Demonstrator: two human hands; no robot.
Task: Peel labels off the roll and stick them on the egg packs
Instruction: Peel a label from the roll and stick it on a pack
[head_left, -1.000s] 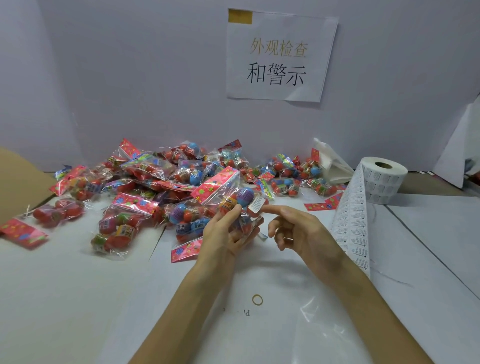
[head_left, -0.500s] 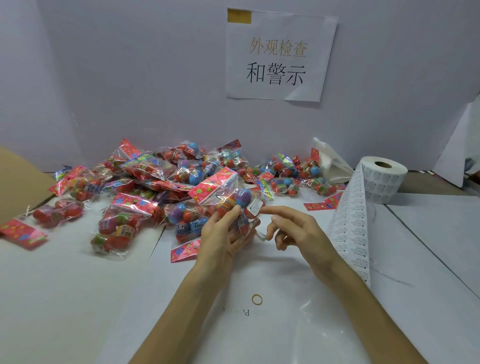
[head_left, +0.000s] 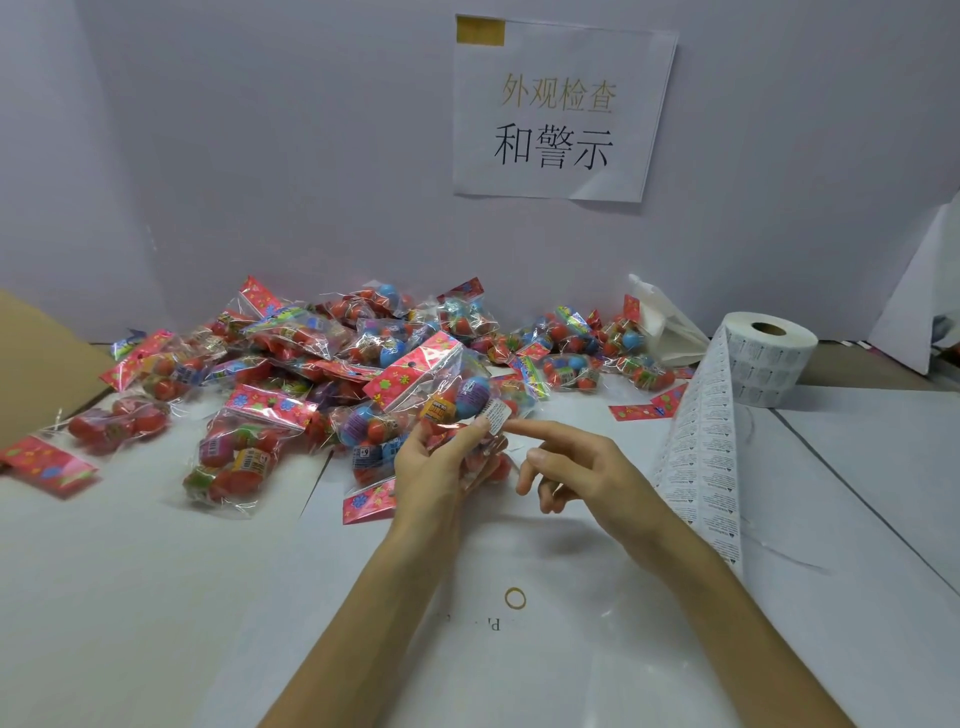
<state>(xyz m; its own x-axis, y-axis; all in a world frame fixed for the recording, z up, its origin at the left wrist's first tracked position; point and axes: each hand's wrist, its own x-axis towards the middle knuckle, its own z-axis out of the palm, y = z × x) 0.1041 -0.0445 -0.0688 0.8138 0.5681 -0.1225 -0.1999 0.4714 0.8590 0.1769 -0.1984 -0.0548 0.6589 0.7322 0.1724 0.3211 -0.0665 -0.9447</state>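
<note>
The left hand (head_left: 436, 462) grips the clear plastic pack of coloured eggs (head_left: 447, 400) just above the table (head_left: 156, 597), so the right hand (head_left: 582, 467), loose and empty, should rub the small white label (head_left: 496, 415) flat.

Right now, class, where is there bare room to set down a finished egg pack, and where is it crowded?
Free: the near-left table between the pile of egg packs and the left forearm; also right of the label strip, before the label roll. Crowded: the pile.

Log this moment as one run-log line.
left hand: holds egg pack | right hand: index finger at label on pack | label roll: right side, strip unrolled
</note>
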